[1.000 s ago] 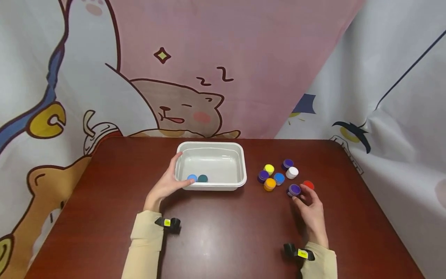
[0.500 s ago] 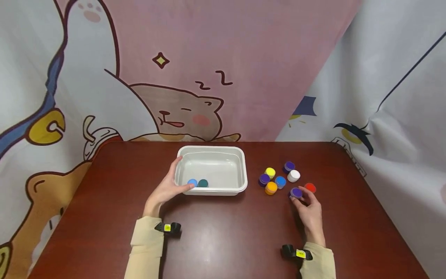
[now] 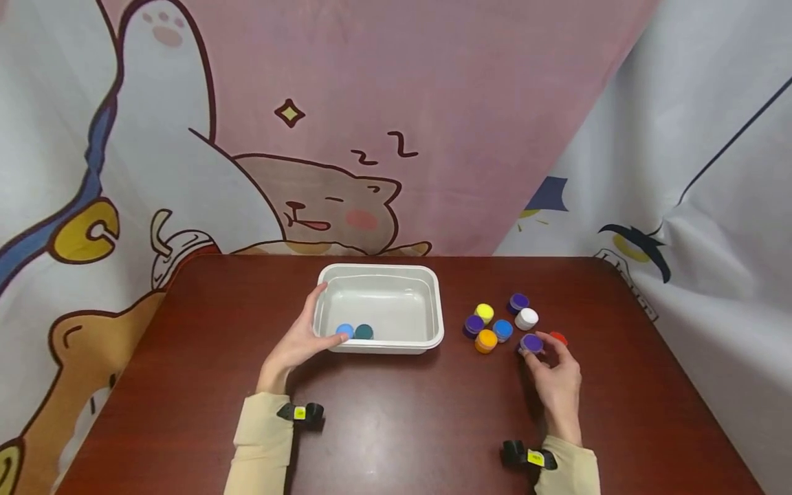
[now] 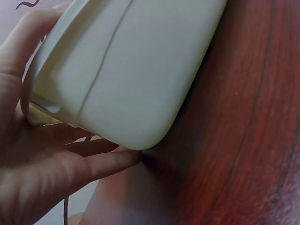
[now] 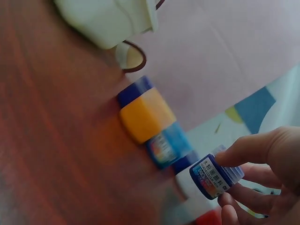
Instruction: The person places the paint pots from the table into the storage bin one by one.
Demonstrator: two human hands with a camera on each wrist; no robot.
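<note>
My left hand [image 3: 303, 339] holds the white plastic tray [image 3: 379, 348] at its near left corner, thumb over the front rim. In the left wrist view, the other fingers lie along the tray's outer wall [image 4: 140, 79]. Two paint jars, one light blue [image 3: 344, 331] and one dark green [image 3: 364, 332], sit inside at the front left. On the right, my right hand [image 3: 559, 385] pinches a purple-lidded paint jar [image 3: 531, 343] between thumb and fingers. In the right wrist view, its printed label [image 5: 208, 178] faces the camera. A red-lidded jar [image 3: 559, 338] is partly hidden behind that hand.
Left of the held jar cluster a yellow jar [image 3: 485, 313], a purple jar [image 3: 474, 326], an orange jar [image 3: 485, 341] and a blue jar [image 3: 502, 331]. Behind it are a white jar [image 3: 526, 318] and another purple jar [image 3: 518, 303]. A printed curtain [image 3: 458, 137] hangs behind the brown table [image 3: 396, 419].
My right hand's fingers have settled around the purple jar, which has shifted slightly away and right; the hand now covers more of the red jar. My left hand keeps its hold on the tray.
</note>
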